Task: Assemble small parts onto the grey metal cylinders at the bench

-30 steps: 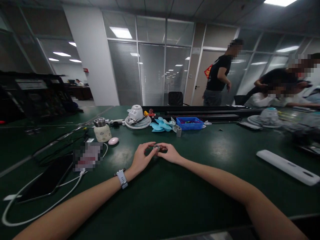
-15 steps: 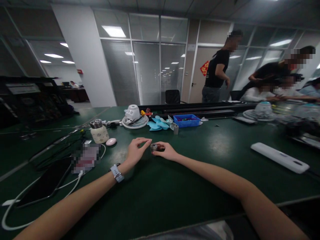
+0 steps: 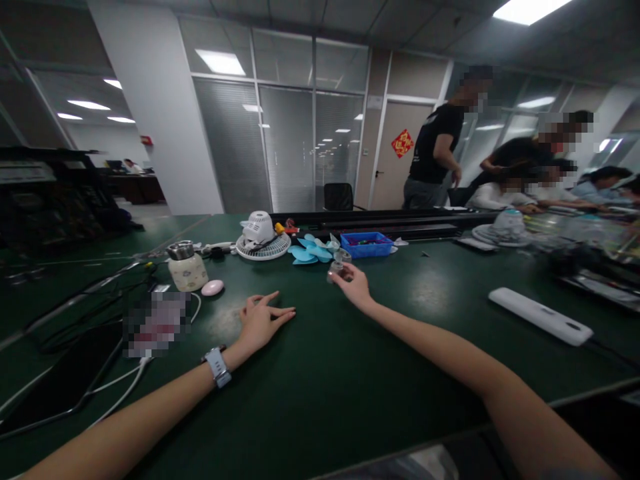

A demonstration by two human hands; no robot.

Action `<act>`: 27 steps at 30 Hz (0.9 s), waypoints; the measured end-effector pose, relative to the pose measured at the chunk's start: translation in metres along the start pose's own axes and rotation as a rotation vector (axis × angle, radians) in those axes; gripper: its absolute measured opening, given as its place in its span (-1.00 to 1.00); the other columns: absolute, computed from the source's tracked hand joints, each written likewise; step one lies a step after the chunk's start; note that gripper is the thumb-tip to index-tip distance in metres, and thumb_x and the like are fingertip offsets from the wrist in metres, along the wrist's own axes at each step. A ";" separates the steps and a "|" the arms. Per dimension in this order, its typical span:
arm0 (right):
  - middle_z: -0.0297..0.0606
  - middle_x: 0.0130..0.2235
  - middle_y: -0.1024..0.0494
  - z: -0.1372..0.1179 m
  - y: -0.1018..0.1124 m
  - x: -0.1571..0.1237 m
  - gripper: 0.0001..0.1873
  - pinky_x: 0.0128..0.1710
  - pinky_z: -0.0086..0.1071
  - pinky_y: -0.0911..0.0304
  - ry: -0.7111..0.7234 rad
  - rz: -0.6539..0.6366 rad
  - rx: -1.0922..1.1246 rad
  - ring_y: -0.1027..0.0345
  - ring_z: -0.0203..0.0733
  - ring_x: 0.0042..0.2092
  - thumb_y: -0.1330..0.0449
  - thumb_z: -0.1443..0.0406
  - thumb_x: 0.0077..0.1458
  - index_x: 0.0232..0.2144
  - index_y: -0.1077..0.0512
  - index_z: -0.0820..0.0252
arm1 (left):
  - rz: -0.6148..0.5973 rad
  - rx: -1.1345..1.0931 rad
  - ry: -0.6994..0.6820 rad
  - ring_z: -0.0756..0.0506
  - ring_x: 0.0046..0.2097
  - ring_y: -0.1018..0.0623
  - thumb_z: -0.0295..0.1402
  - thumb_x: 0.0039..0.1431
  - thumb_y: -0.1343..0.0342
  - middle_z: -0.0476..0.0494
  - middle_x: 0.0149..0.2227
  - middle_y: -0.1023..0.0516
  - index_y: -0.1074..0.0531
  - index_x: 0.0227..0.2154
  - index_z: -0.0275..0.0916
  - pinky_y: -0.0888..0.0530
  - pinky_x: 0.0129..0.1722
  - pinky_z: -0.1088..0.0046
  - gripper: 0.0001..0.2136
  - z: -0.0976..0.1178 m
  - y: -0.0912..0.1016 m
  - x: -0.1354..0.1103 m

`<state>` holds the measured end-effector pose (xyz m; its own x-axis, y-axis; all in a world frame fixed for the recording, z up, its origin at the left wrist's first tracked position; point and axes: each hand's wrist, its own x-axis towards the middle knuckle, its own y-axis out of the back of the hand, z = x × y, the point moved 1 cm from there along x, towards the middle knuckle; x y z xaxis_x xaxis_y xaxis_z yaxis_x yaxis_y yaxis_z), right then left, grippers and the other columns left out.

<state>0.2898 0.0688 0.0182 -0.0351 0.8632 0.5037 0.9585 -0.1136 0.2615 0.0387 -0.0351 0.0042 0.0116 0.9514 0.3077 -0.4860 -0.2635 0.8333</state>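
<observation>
My right hand (image 3: pixel 356 285) pinches a small grey metal cylinder (image 3: pixel 335 269) between thumb and fingers, out over the far middle of the table. Just behind it a second, similar metal cylinder (image 3: pixel 343 255) shows, partly covered by the first; whether the two touch I cannot tell. My left hand (image 3: pixel 259 323), with a watch at the wrist, holds nothing and has its fingers spread low over the green tabletop (image 3: pixel 320 387). Light blue fan blades (image 3: pixel 313 249) lie left of the cylinders, and a blue tray (image 3: pixel 367 248) of small parts stands to their right.
A white fan housing with its grille (image 3: pixel 263 245) lies at the back left. Nearer on that side are a patterned bottle (image 3: pixel 188 270), a pink oval object (image 3: pixel 213 288), a dark phone (image 3: pixel 65 380) and white cables. A white power strip (image 3: pixel 540 315) lies right. People work beyond.
My right hand has carried the metal cylinder forward and to the right, close to the other cylinder. My left hand has drawn back to the left and its fingers have spread.
</observation>
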 end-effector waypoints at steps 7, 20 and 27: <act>-0.15 -0.18 -0.60 0.055 0.070 0.064 -0.54 -0.14 -0.28 -0.35 -0.174 0.258 -0.460 -0.49 -0.09 -0.17 -0.27 0.13 -0.03 -0.06 -0.47 0.17 | -0.030 0.031 0.002 -0.48 0.15 -0.16 0.11 0.07 -0.02 -0.12 0.22 -0.33 -0.58 -0.19 0.14 -0.13 0.02 -0.15 -0.63 0.001 0.000 0.000; -0.03 0.14 -0.34 0.021 0.043 0.031 -0.41 0.18 -0.01 0.04 0.180 0.306 -0.614 -0.15 0.02 0.19 -0.23 0.15 0.04 0.12 -0.30 0.15 | 0.243 -0.244 0.147 -0.20 -0.02 -0.44 -0.30 0.16 0.12 -0.18 -0.13 -0.56 -0.47 -0.15 -0.19 -0.33 0.02 0.22 -0.68 -0.002 0.004 0.005; -0.32 0.30 -0.11 -0.051 -0.043 -0.039 -0.75 0.24 0.11 0.35 0.574 -0.444 -0.567 0.23 0.11 0.34 -0.25 0.00 0.04 -0.24 -0.59 -0.17 | 0.302 -0.269 0.197 -0.18 -0.14 -0.49 -0.35 0.08 0.10 -0.19 -0.20 -0.53 -0.39 -0.19 -0.23 -0.40 -0.09 0.22 -0.74 -0.005 0.003 0.004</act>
<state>0.2351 0.0145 0.0293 -0.6468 0.5258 0.5525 0.5469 -0.1851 0.8165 0.0328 -0.0310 0.0059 -0.3197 0.8574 0.4032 -0.6523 -0.5078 0.5627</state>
